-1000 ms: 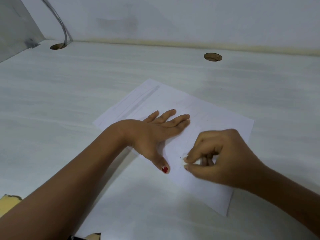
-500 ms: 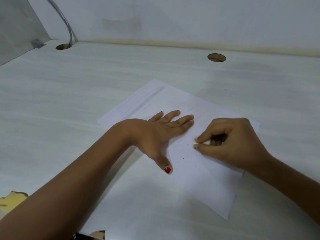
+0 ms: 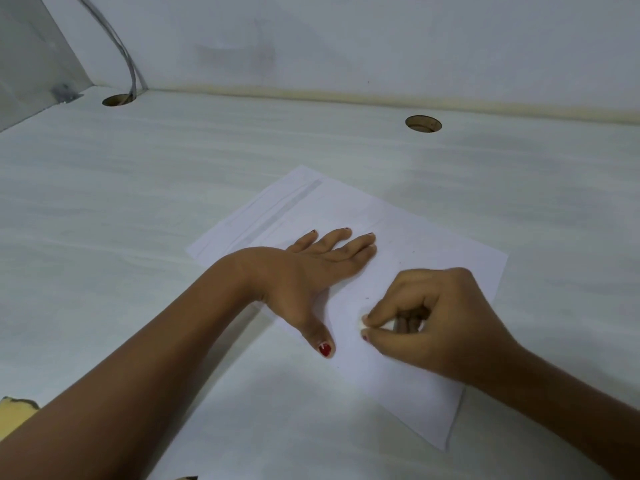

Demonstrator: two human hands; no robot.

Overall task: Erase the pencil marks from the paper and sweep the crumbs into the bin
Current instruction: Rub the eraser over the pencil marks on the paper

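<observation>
At the far left, a grey side panel (image 3: 31,64) met the white wall (image 3: 381,46), and a grey cable (image 3: 129,64) ran down the corner into a round hole (image 3: 117,99) in the pale desk (image 3: 121,220). At the lower left edge of the view, a ragged yellowish scrap (image 3: 15,410) showed beside your left forearm; what it was could not be told.

Your left hand (image 3: 311,271) lay palm down on the near-left part of the paper (image 3: 443,251), fingers straight and close together, pointing away from you and to the right, thumb spread toward you with its red-painted nail just at the sheet's near-left edge. The hand held nothing; it pressed the sheet flat on the desk.

The paper, a single white sheet, lay turned at an angle in the middle of the desk, one corner pointing away from you. Grey pencil marks (image 3: 287,206) ran as long parallel strokes along its far-left edge, beyond your left fingertips. A few small dark crumbs (image 3: 401,262) dotted the sheet between your two hands.

Your right hand (image 3: 440,323) rested on the right half of the sheet, fingers curled, thumb and forefinger pinching a small white eraser (image 3: 363,323). Only the eraser's tip showed past the fingertips, touching the paper just right of your left thumb.

Farther back, to the right, a second round hole (image 3: 423,124) opened in the desk near a beige strip (image 3: 485,110) along the foot of the wall.
</observation>
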